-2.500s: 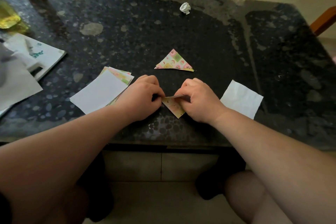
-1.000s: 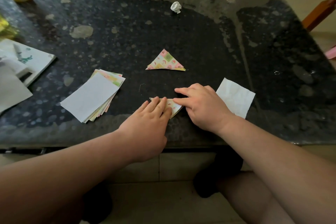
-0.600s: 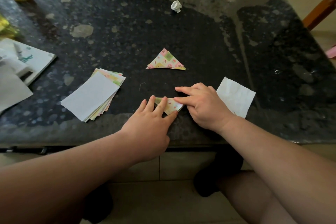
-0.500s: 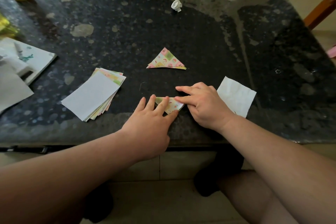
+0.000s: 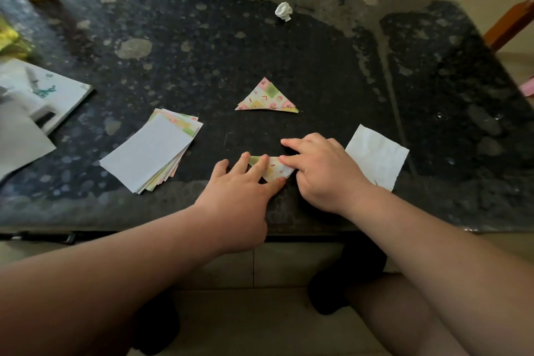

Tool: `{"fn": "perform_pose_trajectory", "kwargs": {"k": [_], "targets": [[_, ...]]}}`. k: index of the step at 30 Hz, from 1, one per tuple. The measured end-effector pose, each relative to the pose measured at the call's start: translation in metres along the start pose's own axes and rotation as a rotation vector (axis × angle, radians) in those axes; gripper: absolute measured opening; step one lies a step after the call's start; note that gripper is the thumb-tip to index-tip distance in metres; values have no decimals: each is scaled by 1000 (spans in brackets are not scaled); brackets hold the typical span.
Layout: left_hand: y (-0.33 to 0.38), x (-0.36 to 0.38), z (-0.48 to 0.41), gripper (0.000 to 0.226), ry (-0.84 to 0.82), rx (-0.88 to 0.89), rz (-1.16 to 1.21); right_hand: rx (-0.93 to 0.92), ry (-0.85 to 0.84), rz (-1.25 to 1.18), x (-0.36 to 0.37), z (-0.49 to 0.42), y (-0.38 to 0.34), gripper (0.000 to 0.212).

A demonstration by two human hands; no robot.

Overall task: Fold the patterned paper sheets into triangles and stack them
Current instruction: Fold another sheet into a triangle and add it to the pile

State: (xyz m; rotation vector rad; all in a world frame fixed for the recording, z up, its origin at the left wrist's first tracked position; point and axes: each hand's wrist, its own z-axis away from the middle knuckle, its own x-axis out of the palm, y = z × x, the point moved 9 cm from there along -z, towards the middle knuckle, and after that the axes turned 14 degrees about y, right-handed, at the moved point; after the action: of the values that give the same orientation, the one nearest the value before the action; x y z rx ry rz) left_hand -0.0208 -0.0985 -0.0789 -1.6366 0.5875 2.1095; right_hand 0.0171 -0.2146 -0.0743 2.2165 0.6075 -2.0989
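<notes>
Evidently, the half-folded sheet (image 5: 274,169) was pressed flat near the front edge of the bench (image 5: 318,52) by the straight fingers of the left hand (image 5: 239,182) and right hand (image 5: 320,173); the crease was best rubbed firmly, with corners kept aligned.

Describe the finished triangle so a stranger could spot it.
On the dark table, look at the middle, just beyond the left hand and right hand. The finished triangle lies flat there, apex pointing away. Nothing touches it, unlike the pressed triangle, and the stack to its left is unfolded.
</notes>
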Motion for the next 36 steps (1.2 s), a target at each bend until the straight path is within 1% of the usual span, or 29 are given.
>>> {"fn": "perform_pose_trajectory", "kwargs": {"k": [2,6,9,13,21,26,29,32,34,36], "targets": [[-1,-2,-1,89,0,-9,12,12,-24,46,-2,0,-11,68],[-1,-3,-1,91,0,-16,3,25,-89,104,1,1,-21,63],[-1,-3,-2,91,6,-10,-14,52,-139,152,0,5,-23,66],[-1,-1,-2,93,-10,-15,-45,148,-175,220,-5,9,-18,67],[0,-1,-1,92,-66,-14,-90,239,-223,361,-18,21,5,62],[2,-3,-2,92,-69,2,-117,258,-242,346,-24,21,8,59],[1,-4,-3,91,-49,1,-83,262,-185,251,-27,13,9,50],[-3,-5,-2,82,-19,-12,22,290,-64,49,-33,-3,9,34],[-6,-11,-5,63,55,-38,133,329,-84,-47,-28,-13,8,32],[-17,-21,-11,40,179,-113,261,367,-167,-99,-17,-18,6,33]]}}
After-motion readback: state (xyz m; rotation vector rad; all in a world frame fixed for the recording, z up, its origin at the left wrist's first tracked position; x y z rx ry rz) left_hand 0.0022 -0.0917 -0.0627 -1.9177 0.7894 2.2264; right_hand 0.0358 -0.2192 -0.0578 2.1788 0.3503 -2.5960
